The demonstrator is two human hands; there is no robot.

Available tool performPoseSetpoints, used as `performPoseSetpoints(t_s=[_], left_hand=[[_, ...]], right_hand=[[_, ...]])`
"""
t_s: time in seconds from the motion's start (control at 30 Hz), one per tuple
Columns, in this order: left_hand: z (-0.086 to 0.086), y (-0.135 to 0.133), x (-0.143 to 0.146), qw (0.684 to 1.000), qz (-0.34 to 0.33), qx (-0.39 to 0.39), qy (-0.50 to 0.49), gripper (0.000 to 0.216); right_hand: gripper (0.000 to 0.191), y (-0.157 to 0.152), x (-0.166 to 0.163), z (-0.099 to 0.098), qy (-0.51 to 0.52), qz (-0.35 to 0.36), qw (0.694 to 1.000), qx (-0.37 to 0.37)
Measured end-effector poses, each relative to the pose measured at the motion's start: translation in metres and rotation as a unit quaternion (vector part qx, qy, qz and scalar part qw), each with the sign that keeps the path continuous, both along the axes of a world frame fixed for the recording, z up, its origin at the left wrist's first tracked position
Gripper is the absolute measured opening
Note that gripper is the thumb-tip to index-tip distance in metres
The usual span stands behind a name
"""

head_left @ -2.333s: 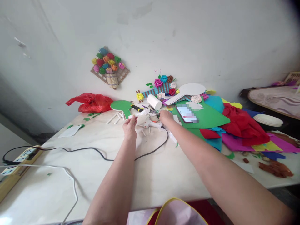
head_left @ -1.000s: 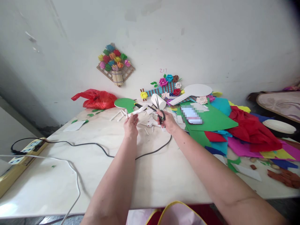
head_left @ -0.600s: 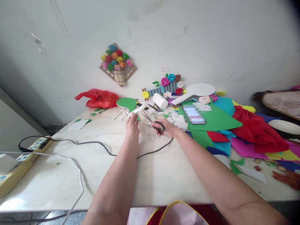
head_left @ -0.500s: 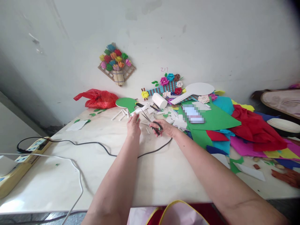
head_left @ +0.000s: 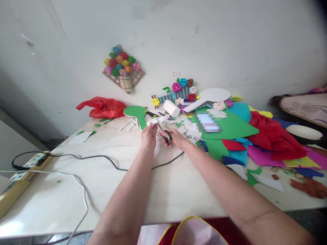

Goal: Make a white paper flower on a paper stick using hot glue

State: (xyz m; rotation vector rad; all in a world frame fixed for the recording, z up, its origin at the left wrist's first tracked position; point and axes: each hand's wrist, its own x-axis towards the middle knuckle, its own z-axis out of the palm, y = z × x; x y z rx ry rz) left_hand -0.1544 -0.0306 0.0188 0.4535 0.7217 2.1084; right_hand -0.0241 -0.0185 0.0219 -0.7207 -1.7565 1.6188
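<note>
My right hand (head_left: 175,139) is closed around the dark handles of a pair of scissors (head_left: 168,136). Their blades point up and left, close to the fingertips of my left hand (head_left: 148,136). Between its fingers and thumb my left hand pinches a small white piece of paper (head_left: 152,121), which the blades seem to cross. Whether the blades are cutting into it I cannot tell. Just beyond lie a yellow-and-black utility knife (head_left: 151,114) and a green paddle-shaped piece (head_left: 135,111). White sticks (head_left: 125,126) lie left of my left hand.
White scraps (head_left: 195,132) and a white roll (head_left: 171,108) lie behind my hands. Right of them are a phone (head_left: 208,122), green sheets (head_left: 236,127) and red cloth-like material (head_left: 276,139). A red bag (head_left: 106,108), black cable (head_left: 102,156) and power strip (head_left: 28,173) are at left.
The scissors have moved left toward my left hand, and their blades now overlap the white piece of paper. The whole view has shifted slightly.
</note>
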Motion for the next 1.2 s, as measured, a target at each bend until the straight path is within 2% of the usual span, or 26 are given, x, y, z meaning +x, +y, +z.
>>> performPoseSetpoints(t_s=[0.7, 1.2], left_hand=[[-0.005, 0.006, 0.001, 0.999, -0.014, 0.028, -0.019, 0.006], [-0.003, 0.005, 0.004, 0.999, -0.001, 0.022, -0.037, 0.009]], right_hand=[[0.046, 0.002, -0.005, -0.007, 0.013, -0.008, 1.0, 0.0], [0.04, 0.003, -0.006, -0.011, 0.025, -0.003, 1.0, 0.015]])
